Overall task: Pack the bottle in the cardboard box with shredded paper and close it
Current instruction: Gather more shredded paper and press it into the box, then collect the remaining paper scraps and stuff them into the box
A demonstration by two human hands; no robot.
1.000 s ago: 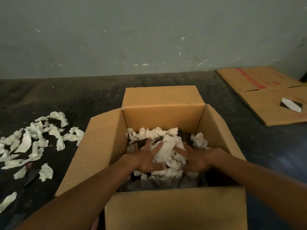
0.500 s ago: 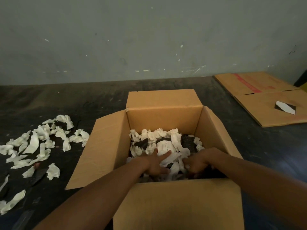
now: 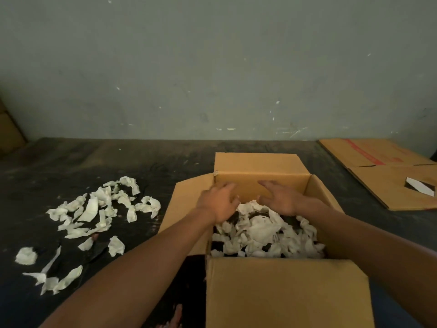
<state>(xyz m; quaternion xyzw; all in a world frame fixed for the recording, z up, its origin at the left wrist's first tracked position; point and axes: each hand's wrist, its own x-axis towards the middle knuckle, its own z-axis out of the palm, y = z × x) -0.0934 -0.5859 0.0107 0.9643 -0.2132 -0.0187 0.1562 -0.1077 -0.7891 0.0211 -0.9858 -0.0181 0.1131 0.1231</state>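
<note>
From my head view, my left hand (image 3: 218, 201) and right hand (image 3: 280, 200) hover loose and empty above the one box (image 3: 288, 294); below them the bottle (image 3: 261, 227) lies half buried in paper (image 3: 264, 242). Closing the four flaps now risks it rattling, since many scraps (image 3: 99, 209) lie unused left of my hands

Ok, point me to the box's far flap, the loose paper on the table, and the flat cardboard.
far flap (image 3: 259, 162), head view, middle of its face
loose paper (image 3: 91, 208), head view, a large shred mid-pile
flat cardboard (image 3: 383, 183), head view, bare near panel
</note>
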